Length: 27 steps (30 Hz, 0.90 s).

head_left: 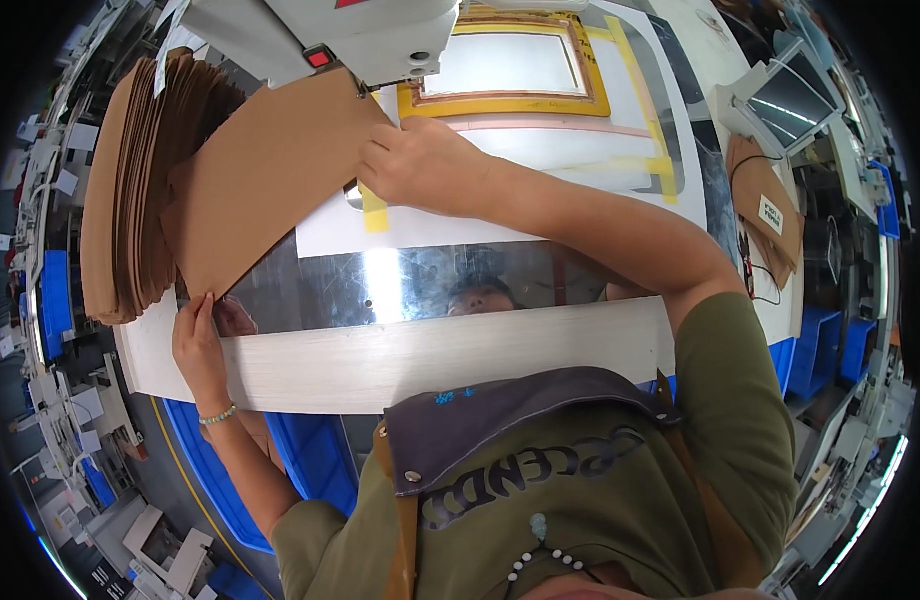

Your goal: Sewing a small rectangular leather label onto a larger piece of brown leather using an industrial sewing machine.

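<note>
A large flat brown sheet hangs at a slant between my hands, under the white machine head. My left hand is closed on its lower corner, fingers pinched together, above the table's front left. At the sheet's right side, my right hand curls its fingers around the edge; the fingertips are partly hidden. To the left stands a thick stack of similar brown sheets, which the held sheet's left end touches or overlaps.
A yellow-edged frame lies on a white sheet with yellow tape. In front are a shiny metal plate and a pale table edge. Brown pieces and a tilted screen are at right. Blue bins sit below.
</note>
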### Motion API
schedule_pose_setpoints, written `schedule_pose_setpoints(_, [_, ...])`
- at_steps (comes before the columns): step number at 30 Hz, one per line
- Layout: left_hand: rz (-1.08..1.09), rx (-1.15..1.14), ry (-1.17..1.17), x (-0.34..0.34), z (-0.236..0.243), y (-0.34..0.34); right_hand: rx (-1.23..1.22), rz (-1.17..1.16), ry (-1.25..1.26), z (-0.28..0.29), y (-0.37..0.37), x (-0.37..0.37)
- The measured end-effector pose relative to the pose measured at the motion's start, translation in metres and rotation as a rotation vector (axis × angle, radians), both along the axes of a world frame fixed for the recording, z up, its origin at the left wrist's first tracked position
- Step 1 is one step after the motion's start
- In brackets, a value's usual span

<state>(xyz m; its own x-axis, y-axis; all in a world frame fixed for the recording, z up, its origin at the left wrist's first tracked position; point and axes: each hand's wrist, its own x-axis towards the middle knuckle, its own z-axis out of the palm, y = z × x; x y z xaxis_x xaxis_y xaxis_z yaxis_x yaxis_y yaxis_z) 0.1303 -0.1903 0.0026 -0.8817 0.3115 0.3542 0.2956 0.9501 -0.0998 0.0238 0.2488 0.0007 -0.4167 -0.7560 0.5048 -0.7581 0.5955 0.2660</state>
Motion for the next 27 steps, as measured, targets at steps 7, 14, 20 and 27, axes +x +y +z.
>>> schedule_pose_setpoints(7, [-0.328,-0.057,0.054,-0.088,0.007,0.044,-0.033,-0.08,0.03,0.006,0.068,0.009])
schedule_pose_setpoints(14, [-0.717,-0.027,0.087,-0.171,0.002,0.165,0.062,-0.388,-0.026,0.02,0.199,0.058])
schedule_pose_setpoints(20, [-0.976,0.008,0.13,-0.185,-0.002,0.236,0.103,-0.5,0.01,0.012,0.27,0.071])
schedule_pose_setpoints(27, [-0.802,-0.018,0.107,-0.153,0.004,0.226,0.001,-0.524,-0.039,0.005,0.265,0.079])
